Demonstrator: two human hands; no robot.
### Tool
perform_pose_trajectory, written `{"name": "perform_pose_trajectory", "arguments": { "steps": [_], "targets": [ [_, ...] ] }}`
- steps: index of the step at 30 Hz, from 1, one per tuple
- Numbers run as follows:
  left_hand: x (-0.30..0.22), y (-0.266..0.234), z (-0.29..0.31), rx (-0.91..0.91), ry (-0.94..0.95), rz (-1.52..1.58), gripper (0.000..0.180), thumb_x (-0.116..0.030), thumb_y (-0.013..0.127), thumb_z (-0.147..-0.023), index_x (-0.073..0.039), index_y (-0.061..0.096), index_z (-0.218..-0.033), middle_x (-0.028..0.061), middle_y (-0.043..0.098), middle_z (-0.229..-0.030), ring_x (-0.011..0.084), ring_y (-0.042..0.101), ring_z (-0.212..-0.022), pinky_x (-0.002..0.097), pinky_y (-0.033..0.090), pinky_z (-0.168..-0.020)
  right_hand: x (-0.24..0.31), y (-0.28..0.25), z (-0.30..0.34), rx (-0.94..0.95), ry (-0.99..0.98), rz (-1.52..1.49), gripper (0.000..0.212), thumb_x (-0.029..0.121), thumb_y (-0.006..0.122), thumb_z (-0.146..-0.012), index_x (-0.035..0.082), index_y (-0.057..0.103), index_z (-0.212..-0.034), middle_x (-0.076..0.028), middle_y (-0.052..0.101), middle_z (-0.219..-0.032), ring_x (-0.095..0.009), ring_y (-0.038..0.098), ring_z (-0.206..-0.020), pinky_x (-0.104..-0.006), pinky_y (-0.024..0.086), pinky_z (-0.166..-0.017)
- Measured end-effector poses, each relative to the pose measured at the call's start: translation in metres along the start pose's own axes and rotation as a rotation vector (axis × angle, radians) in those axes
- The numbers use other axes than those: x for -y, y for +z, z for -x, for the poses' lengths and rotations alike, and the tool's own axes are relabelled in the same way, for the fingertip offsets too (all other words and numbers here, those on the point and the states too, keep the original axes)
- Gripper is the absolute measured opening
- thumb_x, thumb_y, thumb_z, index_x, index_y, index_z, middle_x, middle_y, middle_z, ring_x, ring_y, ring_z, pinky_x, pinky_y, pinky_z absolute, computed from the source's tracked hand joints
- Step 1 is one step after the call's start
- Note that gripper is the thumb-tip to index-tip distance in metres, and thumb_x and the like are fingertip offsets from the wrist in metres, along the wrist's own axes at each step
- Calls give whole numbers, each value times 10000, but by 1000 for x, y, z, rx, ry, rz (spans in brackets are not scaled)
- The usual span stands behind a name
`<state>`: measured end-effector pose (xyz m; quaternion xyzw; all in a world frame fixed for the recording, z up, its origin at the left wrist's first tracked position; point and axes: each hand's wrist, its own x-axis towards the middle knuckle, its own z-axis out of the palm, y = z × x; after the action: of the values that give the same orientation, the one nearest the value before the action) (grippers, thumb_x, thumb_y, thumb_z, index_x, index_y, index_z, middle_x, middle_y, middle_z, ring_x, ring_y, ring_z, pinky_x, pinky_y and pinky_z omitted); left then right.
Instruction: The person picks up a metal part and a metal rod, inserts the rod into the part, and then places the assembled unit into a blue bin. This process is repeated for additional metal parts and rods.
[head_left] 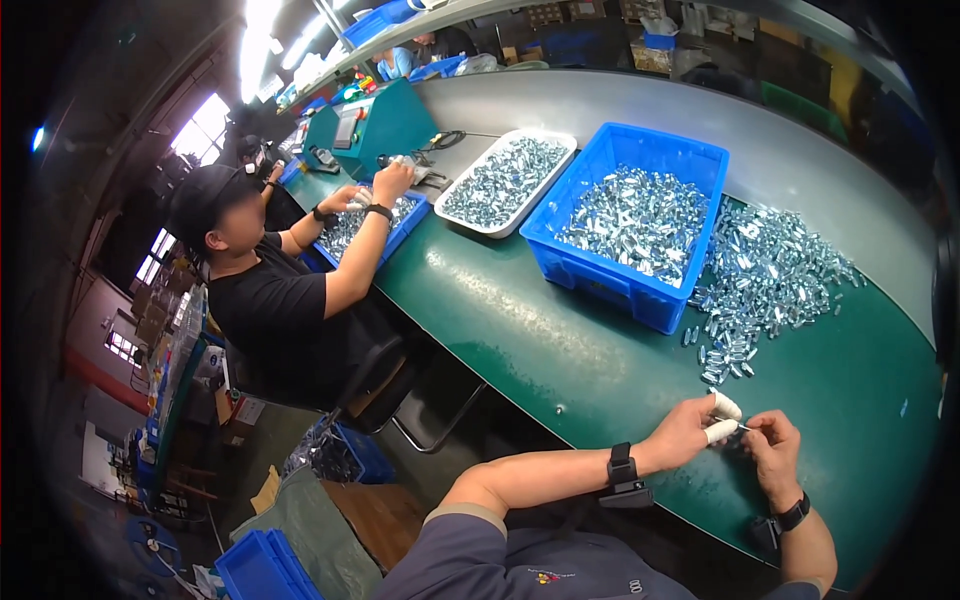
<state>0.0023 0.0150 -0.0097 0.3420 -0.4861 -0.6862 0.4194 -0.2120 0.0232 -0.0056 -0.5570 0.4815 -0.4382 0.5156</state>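
Note:
My left hand (683, 432) is closed in a pinch above the green tabletop near its front edge, with white coverings on the thumb and a finger. A small silvery metal piece (738, 428) shows at its fingertips. Close beside it, my right hand (774, 455) is also pinched, its fingertips next to that piece; what they hold is too small to make out. Beyond my hands lies a loose pile of small shiny metal pieces (770, 275). Left of the pile stands a deep blue bin (610, 268) filled with similar pieces.
A white tray (490, 228) of metal pieces stands left of the bin. Further left, a seated co-worker (270, 290) handles pieces over a blue tray (405, 235). Green machines (385, 130) stand behind. A grey panel (850, 190) borders the green table (500, 330). Blue trays (268, 568) sit at lower left.

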Motion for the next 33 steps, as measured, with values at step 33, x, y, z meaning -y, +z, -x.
{"name": "perform_pose_trajectory", "arguments": {
  "steps": [33],
  "targets": [
    [8,-6,-6,3,15,2,193,-140,639,-1010,-16,609,-1155,25,657,-983,89,608,-811,269,505,-707,-6,-10,-8,120,-22,96,223,165,680,-957,-1,644,-813,-49,630,-723,-103,567,-596,-241,440,-543]
  ]
}}
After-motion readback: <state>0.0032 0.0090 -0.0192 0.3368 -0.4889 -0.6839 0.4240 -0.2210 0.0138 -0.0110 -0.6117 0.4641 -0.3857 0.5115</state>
